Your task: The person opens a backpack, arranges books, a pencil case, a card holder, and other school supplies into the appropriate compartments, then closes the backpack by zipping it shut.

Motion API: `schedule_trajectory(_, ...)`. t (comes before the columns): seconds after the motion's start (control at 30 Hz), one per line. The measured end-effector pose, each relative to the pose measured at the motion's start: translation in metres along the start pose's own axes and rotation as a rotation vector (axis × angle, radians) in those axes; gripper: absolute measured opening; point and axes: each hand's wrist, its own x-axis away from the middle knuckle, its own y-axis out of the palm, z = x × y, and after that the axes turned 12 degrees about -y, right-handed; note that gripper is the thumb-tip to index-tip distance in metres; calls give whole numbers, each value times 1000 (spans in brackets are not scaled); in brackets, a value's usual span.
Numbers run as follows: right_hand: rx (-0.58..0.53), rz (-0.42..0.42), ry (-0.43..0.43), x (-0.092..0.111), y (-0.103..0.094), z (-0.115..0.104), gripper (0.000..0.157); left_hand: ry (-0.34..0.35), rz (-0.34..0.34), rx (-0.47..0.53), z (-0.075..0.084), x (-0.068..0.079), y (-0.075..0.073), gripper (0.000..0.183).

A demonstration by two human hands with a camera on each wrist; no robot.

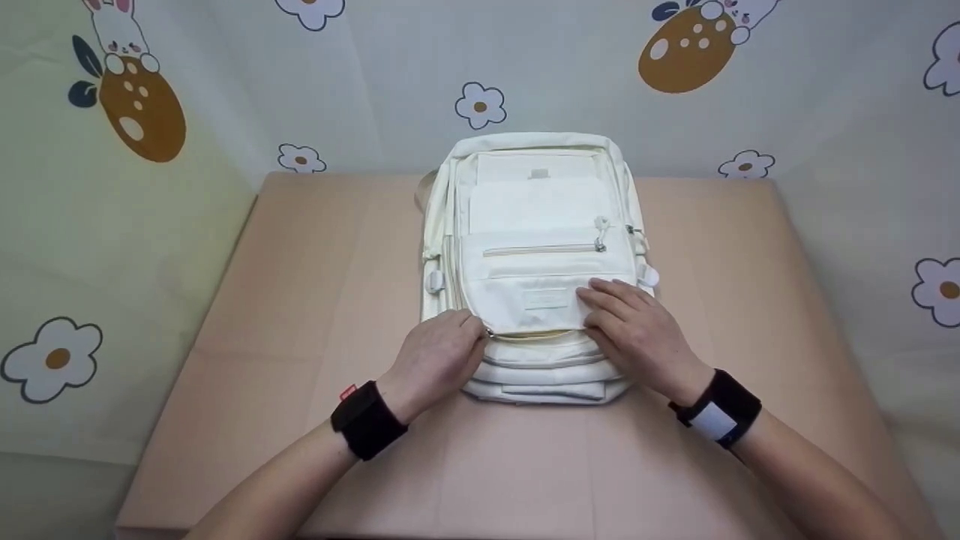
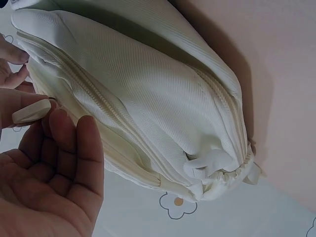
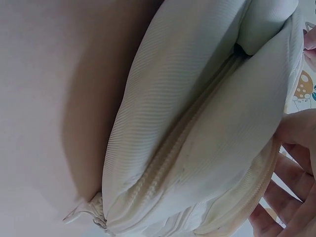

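A cream-white backpack point(image 1: 551, 202) lies on its back on the table, its front pocket zipper point(image 1: 536, 335) partly open along the pocket's lower edge. At the pocket's lower left corner, my left hand point(image 1: 444, 352) pinches a zipper pull point(image 2: 32, 111) between thumb and fingers. My right hand point(image 1: 637, 334) holds the lower right edge of the front pocket, fingers over its front and thumb point(image 3: 294, 128) at the zipper edge. A stitched label point(image 1: 546, 298) shows between the hands. The right fingertips are partly hidden in the right wrist view.
The backpack rests on a light brown table point(image 1: 322, 300). A patterned cloth point(image 1: 405, 75) with flowers and rabbits hangs behind and at both sides. Side buckles point(image 1: 435, 281) and a small charm point(image 1: 602, 225) on a zipper stick out from the backpack.
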Motion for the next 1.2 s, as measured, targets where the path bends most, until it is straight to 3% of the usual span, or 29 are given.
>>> schedule_trajectory(0.4,31,6,-9,9,-12,11,12,-13,-5,1,-2,1,-1,9)
schedule_trajectory(0.83,2,55,-59,22,-19,32,14,-104,-74,18,-3,2,-6,6)
schedule_trajectory(1.2,20,34,-69,23,-17,31,17,-86,-67,14,7,-2,-4,13)
